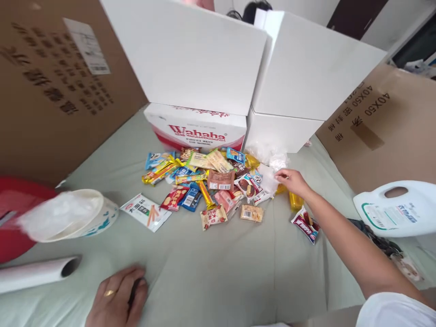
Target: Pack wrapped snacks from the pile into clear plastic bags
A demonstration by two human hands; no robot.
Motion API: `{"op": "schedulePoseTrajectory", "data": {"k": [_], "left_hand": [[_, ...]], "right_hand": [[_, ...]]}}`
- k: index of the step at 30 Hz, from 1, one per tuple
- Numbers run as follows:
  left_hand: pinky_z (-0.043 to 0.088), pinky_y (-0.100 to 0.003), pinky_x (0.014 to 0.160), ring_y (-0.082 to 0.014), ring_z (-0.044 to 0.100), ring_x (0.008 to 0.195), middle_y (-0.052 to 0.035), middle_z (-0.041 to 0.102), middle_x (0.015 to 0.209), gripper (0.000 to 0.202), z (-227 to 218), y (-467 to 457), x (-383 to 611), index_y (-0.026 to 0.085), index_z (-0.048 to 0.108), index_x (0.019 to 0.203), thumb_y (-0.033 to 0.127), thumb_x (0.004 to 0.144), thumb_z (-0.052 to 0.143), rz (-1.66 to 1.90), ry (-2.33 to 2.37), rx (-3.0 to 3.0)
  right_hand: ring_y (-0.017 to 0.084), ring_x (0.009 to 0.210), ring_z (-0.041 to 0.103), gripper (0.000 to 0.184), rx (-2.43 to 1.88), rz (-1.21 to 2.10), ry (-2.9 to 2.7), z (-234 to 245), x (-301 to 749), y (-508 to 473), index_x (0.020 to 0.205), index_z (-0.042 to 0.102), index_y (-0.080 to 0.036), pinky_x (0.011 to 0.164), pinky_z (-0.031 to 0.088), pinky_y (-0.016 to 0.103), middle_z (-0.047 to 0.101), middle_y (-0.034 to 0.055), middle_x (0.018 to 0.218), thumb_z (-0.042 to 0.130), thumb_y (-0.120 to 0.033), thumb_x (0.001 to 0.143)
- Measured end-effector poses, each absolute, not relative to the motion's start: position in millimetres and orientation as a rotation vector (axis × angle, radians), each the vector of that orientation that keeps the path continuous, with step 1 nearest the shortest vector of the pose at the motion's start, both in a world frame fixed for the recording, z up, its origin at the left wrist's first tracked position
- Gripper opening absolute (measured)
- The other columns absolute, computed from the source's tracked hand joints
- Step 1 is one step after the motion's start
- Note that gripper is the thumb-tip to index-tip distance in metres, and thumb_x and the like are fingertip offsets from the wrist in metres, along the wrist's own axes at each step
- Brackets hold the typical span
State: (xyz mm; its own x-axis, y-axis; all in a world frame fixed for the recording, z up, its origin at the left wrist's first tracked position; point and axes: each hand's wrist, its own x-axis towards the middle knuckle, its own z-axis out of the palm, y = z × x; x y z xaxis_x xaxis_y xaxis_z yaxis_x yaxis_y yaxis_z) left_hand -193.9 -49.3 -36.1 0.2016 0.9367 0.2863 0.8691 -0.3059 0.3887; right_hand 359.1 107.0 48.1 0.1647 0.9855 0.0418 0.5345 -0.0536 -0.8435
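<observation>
A heap of several wrapped snacks (pixel 211 181) lies on a pale green cloth-covered table (pixel 218 263). My right hand (pixel 293 181) reaches to the heap's right edge, fingers pinched on a white translucent packet (pixel 269 178). My left hand (pixel 117 299) rests near the front edge, fingers curled over a small dark object I cannot make out; it wears a ring. A flat white snack packet (pixel 146 211) lies apart on the left, and a red-and-white one (pixel 305 224) lies by my right forearm.
Two white boxes (pixel 306 77) and a red-and-white Wahaha carton (pixel 197 129) stand behind the heap. Brown cardboard (pixel 51 81) walls the left and right sides. A white tub (pixel 85 218), a red object, a white roll (pixel 37 272) and a white jug (pixel 395 209) lie around.
</observation>
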Motion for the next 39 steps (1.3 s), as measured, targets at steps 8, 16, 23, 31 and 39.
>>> {"op": "schedulePoseTrajectory", "data": {"k": [8, 16, 23, 31, 39], "left_hand": [[0.055, -0.034, 0.076, -0.0238, 0.068, 0.087, -0.0063, 0.071, 0.096, 0.027, -11.5, -68.2, -173.6, 0.024, 0.068, 0.092, 0.048, 0.088, 0.057, 0.948, 1.691, 1.717], [0.06, -0.037, 0.077, -0.0278, 0.062, 0.115, -0.0128, 0.056, 0.134, 0.07, 34.8, -46.1, -46.6, 0.027, 0.056, 0.125, 0.064, 0.071, 0.081, 0.876, 0.908, 0.743], [0.052, -0.026, 0.065, -0.0138, 0.063, 0.073, -0.0023, 0.066, 0.089, 0.066, 4.2, -16.0, 6.2, 0.019, 0.065, 0.108, 0.043, 0.056, 0.097, 0.789, 0.685, 0.608], [0.046, -0.021, 0.063, -0.0074, 0.056, 0.063, 0.0047, 0.06, 0.071, 0.054, -11.1, 5.1, -4.1, 0.018, 0.066, 0.092, 0.039, 0.054, 0.098, 0.815, 0.607, 0.565], [0.04, -0.019, 0.058, -0.0052, 0.05, 0.058, 0.0058, 0.058, 0.069, 0.048, -11.6, 10.6, -8.5, 0.017, 0.063, 0.087, 0.036, 0.058, 0.097, 0.868, 0.598, 0.531]], "right_hand": [[0.01, 0.054, 0.042, 0.046, -1.58, 0.751, -1.159, 90.7, 346.6, 82.1, 0.08, 0.06, -0.022, 0.05, 0.039, 0.024, 0.048, -0.0051, 0.062, 0.079, -0.06, 0.063], [0.009, 0.059, 0.044, 0.039, -1.333, 1.178, -1.0, 95.8, 240.7, 0.8, 0.081, 0.067, -0.021, 0.052, 0.039, 0.022, 0.054, -0.0024, 0.073, 0.088, -0.051, 0.068], [0.01, 0.059, 0.038, 0.037, -1.263, 1.455, -0.871, 69.2, 184.5, -51.2, 0.079, 0.066, -0.021, 0.055, 0.039, 0.024, 0.047, -0.0039, 0.067, 0.087, -0.049, 0.073], [0.009, 0.059, 0.039, 0.037, -1.306, 1.104, -0.666, 84.2, 232.3, -36.4, 0.084, 0.068, -0.021, 0.054, 0.039, 0.023, 0.053, -0.0023, 0.075, 0.092, -0.041, 0.065], [0.016, 0.071, 0.057, 0.026, -1.551, -0.048, -0.991, 105.7, 272.4, 76.0, 0.096, 0.056, -0.023, 0.072, 0.048, 0.031, 0.059, 0.0011, 0.083, 0.057, -0.048, 0.091]]}}
